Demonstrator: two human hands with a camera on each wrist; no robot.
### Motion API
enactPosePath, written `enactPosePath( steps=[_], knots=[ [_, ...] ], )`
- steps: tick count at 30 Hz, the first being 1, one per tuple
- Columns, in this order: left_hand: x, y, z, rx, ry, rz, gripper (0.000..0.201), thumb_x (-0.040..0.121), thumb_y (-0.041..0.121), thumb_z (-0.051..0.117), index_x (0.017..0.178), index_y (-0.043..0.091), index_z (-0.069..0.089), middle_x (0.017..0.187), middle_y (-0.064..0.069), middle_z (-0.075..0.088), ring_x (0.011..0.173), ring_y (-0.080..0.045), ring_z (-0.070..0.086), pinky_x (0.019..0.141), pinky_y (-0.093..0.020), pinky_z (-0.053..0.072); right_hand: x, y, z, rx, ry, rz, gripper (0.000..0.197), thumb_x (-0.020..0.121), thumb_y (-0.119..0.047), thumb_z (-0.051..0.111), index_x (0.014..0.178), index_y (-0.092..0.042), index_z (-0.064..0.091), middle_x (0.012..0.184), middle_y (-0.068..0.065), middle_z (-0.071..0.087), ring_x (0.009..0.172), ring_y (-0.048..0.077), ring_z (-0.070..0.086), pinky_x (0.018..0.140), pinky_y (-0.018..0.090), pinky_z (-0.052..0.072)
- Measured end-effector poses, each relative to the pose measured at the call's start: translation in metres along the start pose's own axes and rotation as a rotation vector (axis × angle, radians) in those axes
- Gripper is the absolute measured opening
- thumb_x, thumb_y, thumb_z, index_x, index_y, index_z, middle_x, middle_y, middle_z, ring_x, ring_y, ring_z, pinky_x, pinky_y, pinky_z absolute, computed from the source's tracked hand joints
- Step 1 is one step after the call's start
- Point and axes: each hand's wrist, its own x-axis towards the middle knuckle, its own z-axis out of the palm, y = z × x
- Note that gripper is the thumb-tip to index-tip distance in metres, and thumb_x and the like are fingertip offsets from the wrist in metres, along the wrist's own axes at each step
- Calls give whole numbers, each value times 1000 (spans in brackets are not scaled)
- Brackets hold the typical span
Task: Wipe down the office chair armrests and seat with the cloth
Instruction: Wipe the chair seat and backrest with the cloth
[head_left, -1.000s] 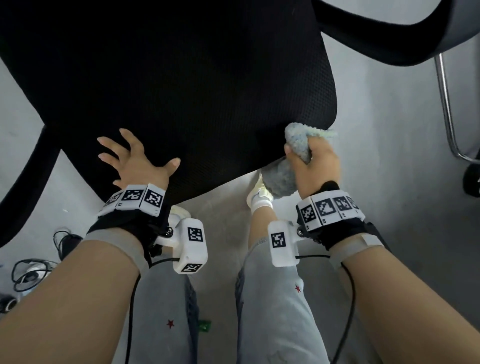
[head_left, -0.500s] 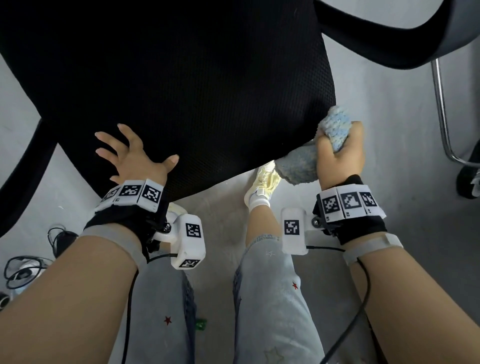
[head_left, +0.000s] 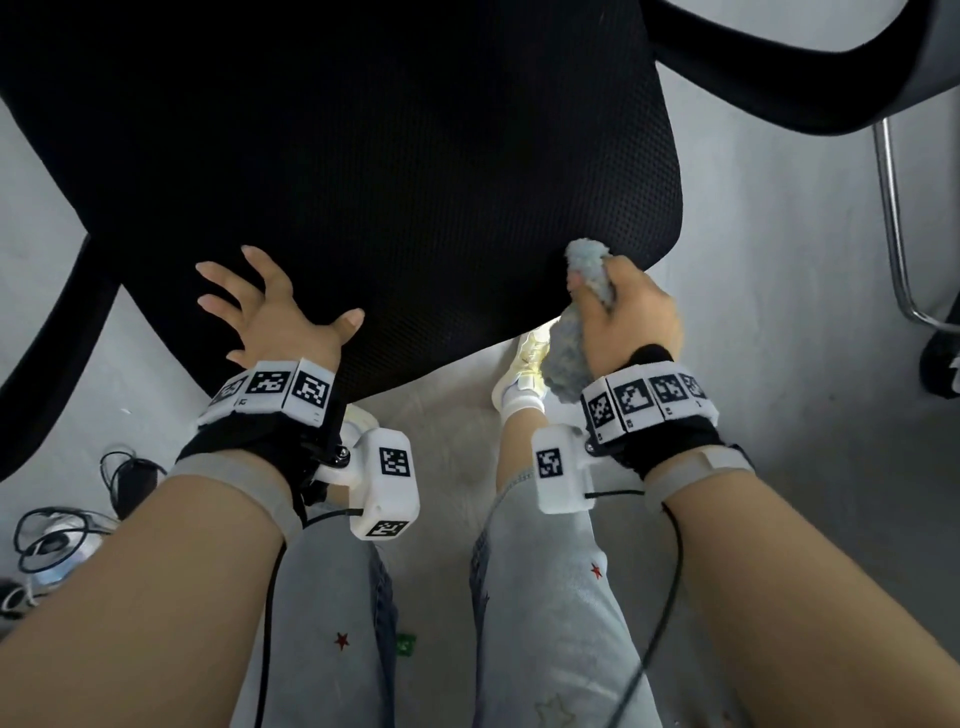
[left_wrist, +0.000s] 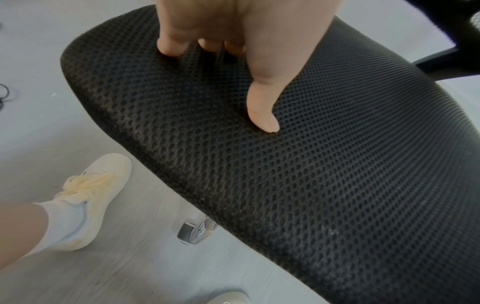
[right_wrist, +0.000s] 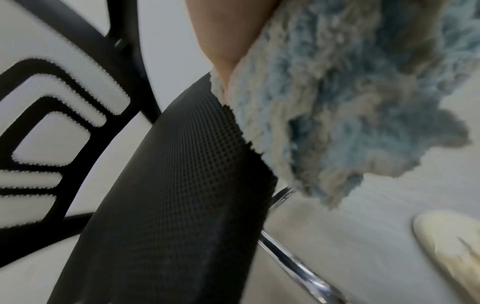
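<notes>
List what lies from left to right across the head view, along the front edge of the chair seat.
Cables on the floor → left hand spread on the seat → shoe → cloth gripped by the right hand → metal chair leg.

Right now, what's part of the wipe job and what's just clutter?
Job: cloth gripped in right hand; seat, left hand spread flat on it; armrests.

Lying about: cables on floor, second chair's metal leg.

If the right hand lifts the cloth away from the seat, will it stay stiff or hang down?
Probably floppy: the cloth bunches in the right hand, and its loose end droops below. Its fluffy pile suggests it is light and not slippery.
</notes>
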Motion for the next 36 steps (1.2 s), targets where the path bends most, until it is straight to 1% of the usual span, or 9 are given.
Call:
enactPosePath(
  steps=[3,8,13,16,23,26,31,33,36],
  knots=[
    [1,1,0,17,7,-12,104,78,33,67,146,18,-10,151,-14,-29,140,-36,-21,110,-64,10,-15,-18,15,133,-13,96,28,91,-39,48,95,-12,54,86,11,61,82,33,58,72,37,48],
    [4,-4,-4,44,6,11,104,78,34,67,146,19,-10,151,-13,-29,140,-35,-21,108,-66,11,-21,-19,16,-123,-245,-187,29,93,-36,45,114,-17,53,105,10,60,91,34,58,75,37,43],
    [6,-5,-4,42,11,14,105,78,34,68,146,19,-10,151,-13,-29,141,-35,-21,108,-67,11,6,3,-11,14,46,149,30,90,-41,47,92,-12,50,80,8,54,84,34,58,69,35,43],
    [7,-4,-2,47,20,2,105,77,34,68,146,19,-9,152,-13,-28,141,-35,-20,108,-66,12,0,-9,-2,85,45,221,26,91,-41,46,90,-15,48,88,14,60,88,35,58,68,32,37],
    [10,-9,-8,88,5,41,105,77,38,68,146,19,-9,152,-15,-27,141,-37,-19,109,-64,17,-61,-67,60,-216,-549,-370,29,92,-30,46,118,-18,51,103,8,62,93,31,61,75,35,46],
    [10,-12,-11,87,5,66,105,77,39,67,146,18,-9,152,-15,-27,140,-37,-19,110,-63,18,-49,-68,40,-130,-450,-365,34,93,-39,43,119,-18,50,108,9,61,95,30,59,80,37,48],
    [8,-10,-10,112,6,63,106,76,41,67,146,18,-10,152,-16,-27,141,-37,-18,108,-65,19,18,-50,-9,-17,-31,18,36,90,-43,47,110,-14,52,106,14,62,98,34,57,82,40,44],
    [9,-9,-11,118,3,62,106,76,42,67,146,19,-10,151,-16,-27,141,-37,-18,108,-65,20,19,-55,-6,-104,-105,35,37,91,-43,47,115,-16,53,110,15,62,101,35,57,85,40,45],
    [10,-9,-15,134,-9,51,107,76,44,66,146,19,-10,152,-16,-26,141,-37,-16,108,-62,25,-17,-74,30,-326,-364,-282,32,94,-36,43,120,-20,50,111,11,60,99,34,59,84,41,46]
  ],
)
